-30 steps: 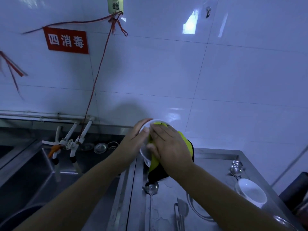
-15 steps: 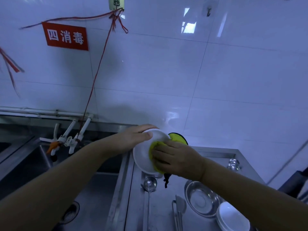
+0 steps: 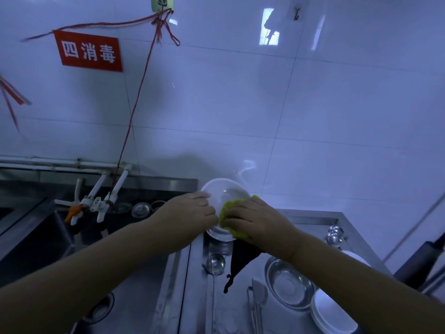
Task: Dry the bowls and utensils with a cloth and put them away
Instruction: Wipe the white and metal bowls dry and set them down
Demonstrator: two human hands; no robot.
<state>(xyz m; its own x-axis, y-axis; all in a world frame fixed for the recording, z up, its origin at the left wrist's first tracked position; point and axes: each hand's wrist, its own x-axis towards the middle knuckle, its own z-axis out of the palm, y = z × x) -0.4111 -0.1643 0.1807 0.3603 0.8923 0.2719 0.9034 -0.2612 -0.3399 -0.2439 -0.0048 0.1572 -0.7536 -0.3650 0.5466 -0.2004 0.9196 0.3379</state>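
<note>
Head view: drying step. Left hand (image 3: 190, 213) grips white bowl (image 3: 222, 196) at near-left rim, above counter's (image 3: 310, 216) far edge. Right hand (image 3: 258, 220) presses bunched yellow cloth (image 3: 230, 210) inside. Next: wipe round, then stow bowl.

We look from one head-worn wide-angle camera, facing forward and down, close over the steel bench (image 3: 310, 216) and sink (image 3: 43, 239), the tiled wall (image 3: 265, 100) filling the upper frame.

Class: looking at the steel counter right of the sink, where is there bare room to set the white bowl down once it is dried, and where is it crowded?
Bare steel lies between the ladle and the tongs, under the hanging cloth. The right side is crowded: steel bowl, stacked white bowls, tongs close together.
</note>
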